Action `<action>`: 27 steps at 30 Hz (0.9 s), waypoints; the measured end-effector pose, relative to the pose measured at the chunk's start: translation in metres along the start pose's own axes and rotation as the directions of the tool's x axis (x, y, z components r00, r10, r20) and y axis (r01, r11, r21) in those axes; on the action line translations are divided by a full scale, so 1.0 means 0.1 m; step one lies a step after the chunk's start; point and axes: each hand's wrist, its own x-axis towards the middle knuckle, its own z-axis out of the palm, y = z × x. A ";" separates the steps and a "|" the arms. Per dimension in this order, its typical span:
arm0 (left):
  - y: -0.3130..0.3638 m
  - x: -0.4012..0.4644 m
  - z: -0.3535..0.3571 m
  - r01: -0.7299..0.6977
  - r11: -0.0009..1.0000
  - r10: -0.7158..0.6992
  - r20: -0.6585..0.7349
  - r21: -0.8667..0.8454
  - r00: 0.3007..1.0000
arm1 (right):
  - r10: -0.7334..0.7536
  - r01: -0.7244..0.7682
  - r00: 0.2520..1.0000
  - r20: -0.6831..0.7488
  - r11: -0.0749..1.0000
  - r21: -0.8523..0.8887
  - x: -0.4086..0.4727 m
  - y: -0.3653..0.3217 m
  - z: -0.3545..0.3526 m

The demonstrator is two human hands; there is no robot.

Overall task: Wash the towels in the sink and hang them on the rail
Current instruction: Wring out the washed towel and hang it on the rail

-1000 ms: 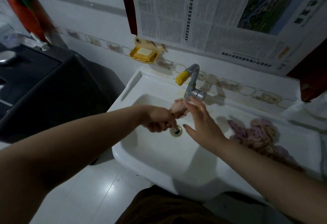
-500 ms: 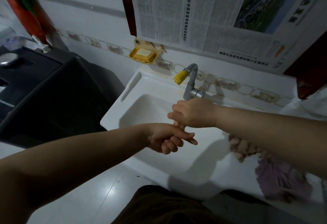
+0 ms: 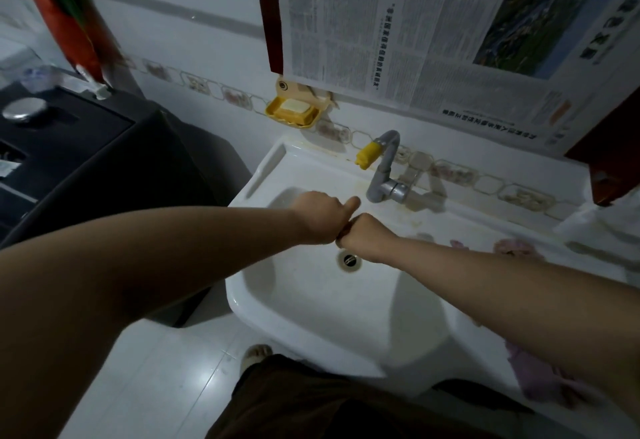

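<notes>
A: Status at the sink (image 3: pixel 311 303)?

B: Both hands were fisted together over the drain (image 3: pixel 349 260), below the faucet (image 3: pixel 384 175). Left hand (image 3: pixel 320 215) was curled tight, thumb sticking up; right hand (image 3: pixel 365 236) was curled and butted against it. It looked like a wringing grip, fists close so the drips land in the basin, but I couldn't tell what was clamped inside; no cloth was visible between them.

A: Where were the towels?

B: Pink towels (image 3: pixel 512 248) were heaped on the right ledge behind my right forearm, parked out of the basin. A pale purple cloth (image 3: pixel 540 383) hung lower right. The rail wasn't in view. Nothing hung yet, I'd judge.
</notes>
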 end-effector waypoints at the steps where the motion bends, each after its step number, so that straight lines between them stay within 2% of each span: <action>1: -0.06 0.03 -0.03 -0.072 0.996 0.072 -0.004 0.056 0.997 | 0.047 -0.047 0.999 0.004 0.987 0.152 0.00 -0.03 0.02; 4: -0.26 0.12 -0.09 -0.262 0.952 0.266 -0.003 0.161 0.964 | 0.182 -0.202 0.979 0.089 0.854 0.479 -0.01 -0.13 0.07; 9: -0.68 0.18 -0.12 -0.464 0.813 0.513 -0.058 0.352 0.856 | 0.222 -0.292 0.956 0.193 0.632 0.718 0.09 -0.44 0.22; 11: -0.90 0.22 -0.09 -0.522 0.760 0.609 -0.141 0.387 0.781 | 0.205 -0.285 0.958 0.202 0.570 0.771 0.19 -0.57 0.29; 12: -1.02 0.24 -0.07 -0.560 0.719 0.674 -0.216 0.411 0.707 | 0.197 -0.277 0.960 0.201 0.541 0.794 0.25 -0.63 0.32; 14: -1.28 0.26 -0.04 -0.614 0.671 0.738 -0.299 0.416 0.605 | 0.197 -0.250 0.965 0.171 0.515 0.820 0.36 -0.78 0.38; 16: -1.49 0.34 0.09 -0.642 0.667 0.745 -0.334 0.379 0.577 | 0.211 -0.183 0.976 0.061 0.625 0.759 0.48 -0.91 0.41; 19: -1.76 0.33 0.28 -0.643 0.753 0.634 -0.414 0.139 0.653 | 0.186 -0.119 0.980 -0.068 0.829 0.547 0.62 -1.07 0.40; 20: -1.87 0.32 0.36 -0.631 0.771 0.598 -0.432 0.080 0.675 | 0.162 -0.106 0.984 -0.068 0.856 0.506 0.67 -1.13 0.39; 22: -2.09 0.27 0.43 -0.563 0.826 0.504 -0.394 -0.040 0.769 | 0.120 -0.067 0.989 -0.091 0.892 0.447 0.74 -1.27 0.38; 24: -2.29 0.19 0.45 -0.442 0.868 0.392 -0.235 -0.225 0.889 | 0.112 -0.019 0.969 -0.221 0.923 0.385 0.87 -1.40 0.40; 25: -2.37 0.14 0.45 -0.373 0.870 0.348 -0.133 -0.322 0.928 | 0.119 -0.009 0.946 -0.303 0.940 0.341 0.93 -1.43 0.42; 27: -2.56 0.02 0.43 -0.246 0.806 0.288 -0.006 -0.539 0.958 | 0.120 -0.007 0.897 -0.425 0.966 0.258 1.06 -1.51 0.47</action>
